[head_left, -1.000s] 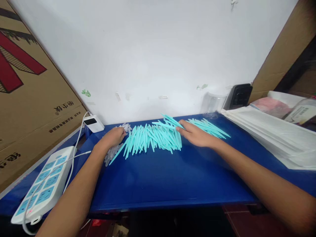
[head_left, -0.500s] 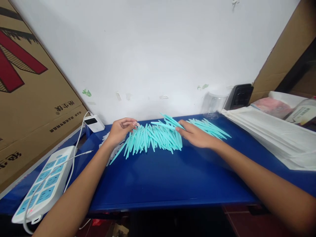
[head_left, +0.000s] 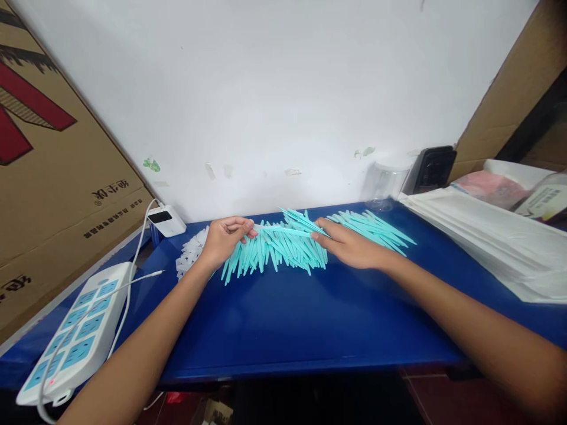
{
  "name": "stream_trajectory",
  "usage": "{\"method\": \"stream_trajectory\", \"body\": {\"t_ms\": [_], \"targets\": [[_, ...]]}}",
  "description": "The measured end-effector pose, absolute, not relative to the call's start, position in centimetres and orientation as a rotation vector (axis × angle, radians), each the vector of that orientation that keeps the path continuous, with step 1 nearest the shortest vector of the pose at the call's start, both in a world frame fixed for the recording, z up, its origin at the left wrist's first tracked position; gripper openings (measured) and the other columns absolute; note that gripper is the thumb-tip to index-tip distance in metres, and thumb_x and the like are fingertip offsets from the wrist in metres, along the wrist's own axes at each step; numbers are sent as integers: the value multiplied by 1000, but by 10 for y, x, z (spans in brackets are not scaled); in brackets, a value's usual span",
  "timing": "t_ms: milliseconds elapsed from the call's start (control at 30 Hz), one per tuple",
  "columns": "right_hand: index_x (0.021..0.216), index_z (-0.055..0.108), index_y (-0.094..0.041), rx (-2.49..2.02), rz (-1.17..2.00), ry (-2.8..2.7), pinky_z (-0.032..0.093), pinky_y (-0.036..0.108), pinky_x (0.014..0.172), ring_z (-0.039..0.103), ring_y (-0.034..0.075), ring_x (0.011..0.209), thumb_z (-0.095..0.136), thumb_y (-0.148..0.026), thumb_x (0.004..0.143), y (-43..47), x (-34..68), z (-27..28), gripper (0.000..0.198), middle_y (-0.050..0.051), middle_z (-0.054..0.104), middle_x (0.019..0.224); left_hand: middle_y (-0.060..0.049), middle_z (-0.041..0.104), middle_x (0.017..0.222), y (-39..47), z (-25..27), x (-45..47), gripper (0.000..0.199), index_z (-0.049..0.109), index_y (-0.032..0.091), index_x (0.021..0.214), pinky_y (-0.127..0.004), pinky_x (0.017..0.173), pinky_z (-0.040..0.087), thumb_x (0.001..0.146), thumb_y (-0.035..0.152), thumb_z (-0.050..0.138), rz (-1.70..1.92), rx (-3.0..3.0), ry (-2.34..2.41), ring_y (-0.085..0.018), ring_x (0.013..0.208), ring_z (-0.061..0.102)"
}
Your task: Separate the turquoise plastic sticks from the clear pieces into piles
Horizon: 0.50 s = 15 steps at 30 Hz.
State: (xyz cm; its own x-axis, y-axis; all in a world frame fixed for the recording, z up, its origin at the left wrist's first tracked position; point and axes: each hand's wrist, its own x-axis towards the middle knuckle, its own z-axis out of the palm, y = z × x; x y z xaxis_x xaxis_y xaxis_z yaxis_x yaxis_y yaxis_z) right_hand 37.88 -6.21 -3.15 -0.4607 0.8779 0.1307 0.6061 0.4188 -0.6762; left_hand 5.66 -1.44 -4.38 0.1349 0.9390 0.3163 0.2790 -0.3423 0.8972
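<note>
- My right grip (head_left: 348, 245) is clamped on a bundle of turquoise sticks (head_left: 300, 219). These sticks point out to the left, above the main pile (head_left: 277, 254), which lies on the blue bench (head_left: 310, 330).
- From this same grip a single stick (head_left: 290, 231) reaches almost level toward my left grip (head_left: 225, 239), somewhat apart from the bundle.
- The fingertips of my left grip are pressed together on a small pale piece (head_left: 260, 226) at the left end of that stick. Whether the piece goes around the end or only touches it, I cannot tell.
- I judge each stick to be very light, so weight is no difficulty; a gentle pinch should be enough.
- They look smooth and probably are rather slippery on each other. If I squeeze unevenly, the bundle could fan out or one stick could slide away.
- A stick seems stiff along its length, but it is thin, so pushing it sideways might bend it. It is better to hold it close to the end where I work.
- The pale piece is perhaps softer and easy to crush; I would take it by its sides, with the fingertips only.
- More loose pale pieces (head_left: 190, 251) lie left of my left grip, and a second pile (head_left: 376, 230) of sticks lies beyond my right grip.
</note>
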Motion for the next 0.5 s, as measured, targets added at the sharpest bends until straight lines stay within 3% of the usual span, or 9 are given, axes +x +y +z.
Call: {"method": "stream_trajectory", "body": {"t_ms": [500], "targets": [[100,43,-24,-1179,770,-2246,42,38,77,48,22,82,33,-53,107,-66,374,-35,32,5,52,95,-5,72,67,-35,-46,83,42,72,16,73,-25,53,49,78,55,86,1200,1649,1098,-15,57,62]]}}
